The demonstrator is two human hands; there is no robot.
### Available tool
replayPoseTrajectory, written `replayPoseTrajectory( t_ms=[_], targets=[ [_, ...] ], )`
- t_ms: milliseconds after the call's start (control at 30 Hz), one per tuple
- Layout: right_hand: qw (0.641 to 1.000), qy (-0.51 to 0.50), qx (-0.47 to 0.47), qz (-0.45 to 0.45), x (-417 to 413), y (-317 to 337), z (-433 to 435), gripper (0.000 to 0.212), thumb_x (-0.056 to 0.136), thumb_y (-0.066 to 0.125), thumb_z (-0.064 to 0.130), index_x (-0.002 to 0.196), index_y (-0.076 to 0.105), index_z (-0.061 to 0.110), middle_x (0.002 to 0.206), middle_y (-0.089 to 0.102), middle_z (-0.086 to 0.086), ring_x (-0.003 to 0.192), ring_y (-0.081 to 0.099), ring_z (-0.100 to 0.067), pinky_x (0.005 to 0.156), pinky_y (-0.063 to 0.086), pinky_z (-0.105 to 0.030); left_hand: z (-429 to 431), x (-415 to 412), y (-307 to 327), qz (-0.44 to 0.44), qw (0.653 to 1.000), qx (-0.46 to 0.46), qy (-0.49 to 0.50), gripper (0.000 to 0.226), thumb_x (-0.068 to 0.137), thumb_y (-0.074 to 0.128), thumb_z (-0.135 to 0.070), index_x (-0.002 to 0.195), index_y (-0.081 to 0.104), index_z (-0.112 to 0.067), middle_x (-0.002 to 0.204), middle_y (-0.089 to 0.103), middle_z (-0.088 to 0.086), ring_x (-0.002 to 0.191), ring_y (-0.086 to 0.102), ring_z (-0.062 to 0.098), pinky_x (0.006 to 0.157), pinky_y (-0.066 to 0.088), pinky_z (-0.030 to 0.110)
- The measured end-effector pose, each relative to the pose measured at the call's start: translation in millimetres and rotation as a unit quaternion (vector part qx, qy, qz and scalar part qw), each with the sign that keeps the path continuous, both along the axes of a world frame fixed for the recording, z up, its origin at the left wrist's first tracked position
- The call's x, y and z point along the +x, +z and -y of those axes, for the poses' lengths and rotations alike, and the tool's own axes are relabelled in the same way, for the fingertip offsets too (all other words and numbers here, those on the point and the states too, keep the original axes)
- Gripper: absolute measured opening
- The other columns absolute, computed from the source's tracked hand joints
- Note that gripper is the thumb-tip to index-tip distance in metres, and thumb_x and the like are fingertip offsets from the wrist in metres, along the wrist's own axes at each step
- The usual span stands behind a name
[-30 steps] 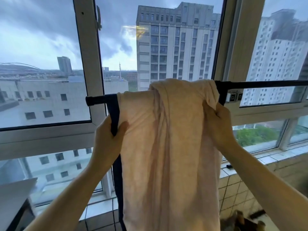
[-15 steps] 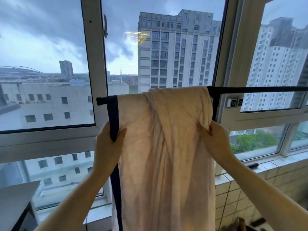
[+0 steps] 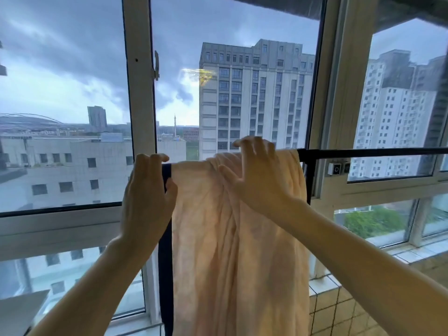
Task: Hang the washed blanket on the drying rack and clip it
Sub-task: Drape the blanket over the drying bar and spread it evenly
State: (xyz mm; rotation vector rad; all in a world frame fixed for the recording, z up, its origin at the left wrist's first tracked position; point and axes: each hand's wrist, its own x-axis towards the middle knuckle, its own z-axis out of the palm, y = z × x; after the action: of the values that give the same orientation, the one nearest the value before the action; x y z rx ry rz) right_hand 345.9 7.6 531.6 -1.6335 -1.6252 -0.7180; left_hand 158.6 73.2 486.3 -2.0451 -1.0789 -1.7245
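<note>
A pale peach blanket (image 3: pixel 232 238) with a dark blue border hangs bunched over the black rail of the drying rack (image 3: pixel 363 152) in front of the window. My left hand (image 3: pixel 145 192) grips the blanket's left edge at the rail, fingers hooked over the top and thumb pressed on the blue border. My right hand (image 3: pixel 254 175) is at the top of the blanket near the rail, fingers spread and bent, fingertips on the fold. No clip is visible.
A window frame upright (image 3: pixel 140 93) stands just behind the rack's left end. A tiled sill and low tiled wall (image 3: pixel 339 309) lie to the lower right. A small white box (image 3: pixel 335 168) sits on the frame under the rail.
Both hands have risen from the blanket's sides to the rail. My right hand let go of the right edge and now reaches over the top fold with fingers spread.
</note>
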Motion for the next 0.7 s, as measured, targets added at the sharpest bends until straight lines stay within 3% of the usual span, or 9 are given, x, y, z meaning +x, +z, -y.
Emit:
replayPoseTrajectory(
  t_ms=[67, 133, 233, 367, 500, 600, 700],
  targets=[
    [0.998, -0.028, -0.041, 0.033, -7.3, 3.0, -11.8, 0.064, 0.087, 0.052, 0.057, 0.137, 0.035, 0.02, 0.144, 0.035, -0.005, 0.134, 0.028, -0.031, 0.108, 0.032, -0.048, -4.9, 3.4, 7.4, -0.072, 0.995, 0.045, 0.051, 0.021, 0.077, 0.074, -0.004, 0.096, 0.065, -0.006, 0.099, 0.06, 0.012, 0.09, 0.057, 0.027, 0.074, 0.052, 0.039],
    [0.993, -0.062, -0.084, 0.062, -11.1, 3.0, -21.0, 0.06, 0.087, 0.052, 0.048, 0.137, 0.031, 0.023, 0.144, 0.033, -0.006, 0.137, 0.023, -0.036, 0.11, 0.025, -0.055, -8.4, 10.3, 13.0, -0.139, 0.986, 0.079, 0.053, 0.016, 0.073, 0.079, -0.006, 0.087, 0.071, -0.007, 0.094, 0.067, 0.01, 0.088, 0.063, 0.029, 0.075, 0.054, 0.041],
    [0.983, -0.117, -0.116, 0.084, -13.2, -0.7, -31.4, 0.049, 0.09, 0.047, 0.043, 0.133, 0.034, 0.025, 0.142, 0.036, -0.007, 0.136, 0.023, -0.04, 0.108, 0.017, -0.063, -9.8, 25.4, 17.8, -0.185, 0.979, 0.086, 0.003, 0.022, 0.074, 0.078, -0.007, 0.095, 0.071, -0.01, 0.097, 0.071, 0.006, 0.088, 0.067, 0.025, 0.077, 0.055, 0.037],
    [0.97, -0.15, -0.166, 0.091, -12.1, 3.8, -33.5, 0.047, 0.093, 0.048, 0.033, 0.135, 0.031, 0.021, 0.139, 0.039, -0.009, 0.133, 0.03, -0.041, 0.105, 0.022, -0.068, -12.4, 41.4, 21.6, -0.188, 0.979, 0.068, -0.03, 0.013, 0.091, 0.061, -0.019, 0.101, 0.068, -0.015, 0.101, 0.07, 0.002, 0.09, 0.066, 0.022, 0.079, 0.053, 0.035],
    [0.977, -0.096, -0.159, 0.106, 2.3, 24.6, -20.6, 0.036, 0.093, 0.03, 0.027, 0.127, 0.035, 0.018, 0.123, 0.053, -0.009, 0.116, 0.05, -0.038, 0.098, 0.035, -0.061, -19.2, 47.7, 13.5, -0.192, 0.98, 0.057, -0.006, 0.034, 0.094, 0.043, -0.036, 0.111, 0.064, -0.015, 0.102, 0.067, 0.002, 0.093, 0.06, 0.024, 0.086, 0.05, 0.038],
    [0.991, -0.008, -0.118, 0.06, 23.5, 33.6, -22.4, 0.034, 0.093, 0.041, 0.011, 0.125, 0.037, 0.02, 0.111, 0.058, -0.006, 0.098, 0.059, -0.029, 0.092, 0.042, -0.051, -26.6, 48.6, 6.5, -0.206, 0.976, 0.05, 0.054, 0.044, 0.094, 0.038, -0.042, 0.119, 0.06, -0.014, 0.1, 0.064, 0.004, 0.093, 0.058, 0.025, 0.088, 0.047, 0.041],
    [0.995, 0.044, -0.091, 0.011, 46.1, 42.6, -30.7, 0.033, 0.088, 0.045, -0.001, 0.116, 0.049, 0.016, 0.099, 0.058, -0.003, 0.09, 0.058, -0.023, 0.077, 0.047, -0.038, -30.5, 51.8, 3.0, -0.207, 0.973, 0.064, 0.075, 0.035, 0.094, 0.045, -0.036, 0.115, 0.06, -0.013, 0.096, 0.062, 0.003, 0.088, 0.058, 0.025, 0.085, 0.046, 0.041]
  ],
)
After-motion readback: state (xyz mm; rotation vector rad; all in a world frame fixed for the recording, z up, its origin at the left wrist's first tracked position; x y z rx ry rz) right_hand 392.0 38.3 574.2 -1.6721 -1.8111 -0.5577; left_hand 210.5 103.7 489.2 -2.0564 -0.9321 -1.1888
